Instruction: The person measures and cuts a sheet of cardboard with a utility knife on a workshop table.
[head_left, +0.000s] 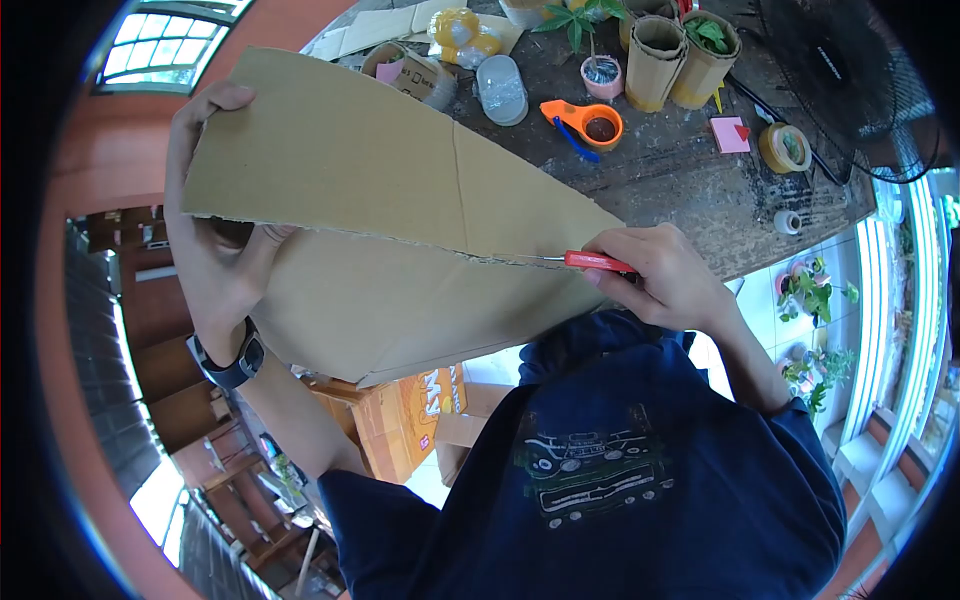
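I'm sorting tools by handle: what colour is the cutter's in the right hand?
The cutter handle is red, seen best in the head view.

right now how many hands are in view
2. The left hand grips the cardboard at its left side; the right hand holds the red-handled cutter at its edge. No others show.

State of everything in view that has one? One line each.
Large brown cardboard sheet: long cut reaching the blade, gaping at left end.
Red-handled metal-bladed cutter: blade out, at the cut.
Left hand: closed on cardboard.
Right hand: closed on cutter.
Orange plastic tape dispenser: lying on table.
Small round pink pot: upright, planted.
Black wire-caged fan: on or off, can't tell.
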